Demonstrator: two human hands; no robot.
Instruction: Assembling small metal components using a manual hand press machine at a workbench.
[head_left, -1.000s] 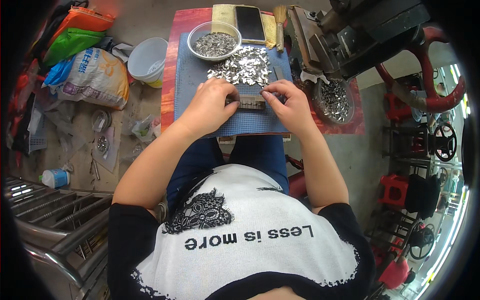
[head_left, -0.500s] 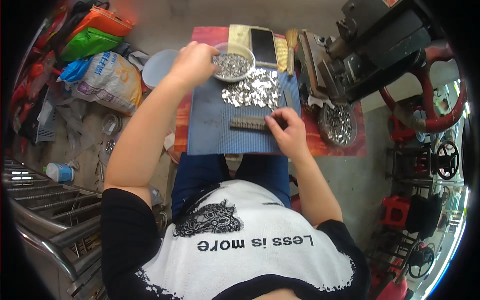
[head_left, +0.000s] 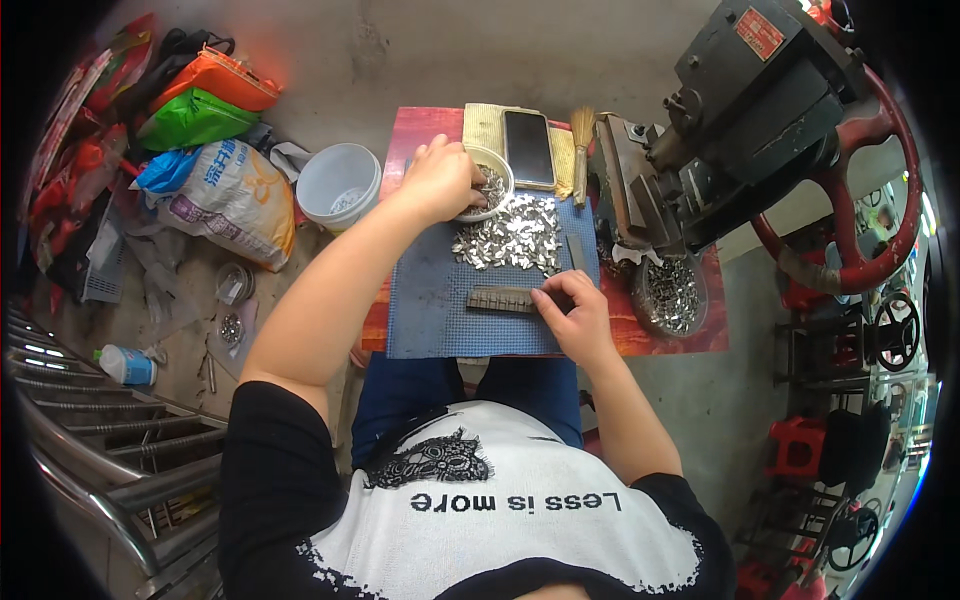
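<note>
My left hand (head_left: 440, 180) reaches over the rim of a white bowl (head_left: 508, 192) of small metal pieces. Its fingers are curled down among the pieces, and the fingertips are hidden. Closed on the right end of a slotted metal bar (head_left: 498, 299) is my right hand (head_left: 573, 312), thumb and fingers pinching it. The bar lies crosswise on a blue ribbed mat (head_left: 425, 310), with a row of notches along it. Beyond it spreads a pile of shiny small metal pieces (head_left: 510, 235). A flat grey metal strip (head_left: 577, 255) lies just past my right hand.
A phone (head_left: 528, 148) rests on a yellow cloth (head_left: 484, 122) beside a brush (head_left: 581, 150). At right stand a clear tub of metal pieces (head_left: 670, 295) and a dark press (head_left: 770, 120) with a red handwheel (head_left: 845, 265). A white bucket (head_left: 338, 180) and sacks (head_left: 225, 200) are at left.
My left hand has gone from the bowl's left rim down into the bowl. The right hand keeps its hold on the bar. The whole view has shifted, so the table sits lower.
</note>
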